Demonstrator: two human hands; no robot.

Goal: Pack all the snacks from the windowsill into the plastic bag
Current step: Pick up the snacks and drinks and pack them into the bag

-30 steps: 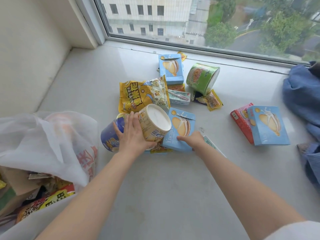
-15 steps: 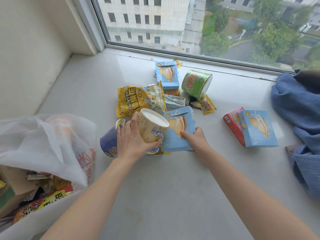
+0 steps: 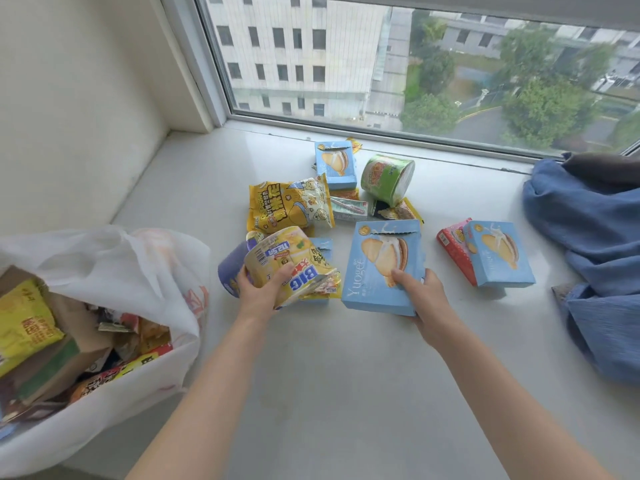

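Big pale-blue cardboard biscuit box (image 3: 382,268) is tipped up off the white windowsill (image 3: 346,375), right hand (image 3: 420,292) clamped on its near corner, prob. to carry it over. Left hand (image 3: 258,289) grips a round yellow snack tub (image 3: 284,263) w/ a crumpled wrapper. White plastic bag (image 3: 114,268) sits left, mouth open, already holding several packets & cartons. Yellow popcorn pouch (image 3: 289,206), green can (image 3: 388,178) etc. not yet packed.

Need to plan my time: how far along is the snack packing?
Partly done. The plastic bag already holds several packets. In hand: the left hand grips a yellow cup, the right hand a blue box. Still on the windowsill: yellow bag, green tub, more boxes.
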